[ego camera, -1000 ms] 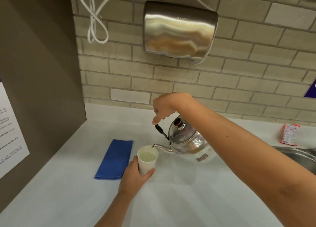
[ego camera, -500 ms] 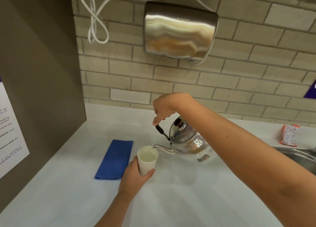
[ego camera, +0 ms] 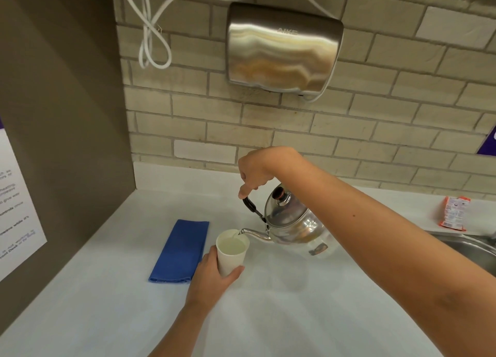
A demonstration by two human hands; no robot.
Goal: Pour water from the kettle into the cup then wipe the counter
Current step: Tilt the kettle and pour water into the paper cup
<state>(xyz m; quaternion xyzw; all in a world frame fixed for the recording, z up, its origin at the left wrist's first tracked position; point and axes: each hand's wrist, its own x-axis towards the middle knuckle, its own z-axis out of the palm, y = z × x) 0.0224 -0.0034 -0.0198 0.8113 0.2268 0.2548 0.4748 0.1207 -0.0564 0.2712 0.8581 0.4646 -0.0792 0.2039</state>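
Note:
A white paper cup (ego camera: 230, 257) stands on the white counter (ego camera: 281, 316), holding pale water well up its inside. My left hand (ego camera: 212, 278) wraps its near side. A shiny steel kettle (ego camera: 291, 222) with a black-knobbed lid is tilted to the left above the counter, its spout over the cup's rim with water running in. My right hand (ego camera: 256, 170) grips the kettle's black handle from above. A folded blue cloth (ego camera: 180, 250) lies flat just left of the cup.
A steel sink (ego camera: 472, 252) is set into the counter at the right, with an orange packet (ego camera: 454, 215) behind it. A metal hand dryer (ego camera: 283, 47) with a white cable hangs on the brick wall. A brown side wall with a paper notice (ego camera: 16, 209) closes off the left.
Little has changed: the kettle stays tilted over the cup with water running, and both hands hold their places.

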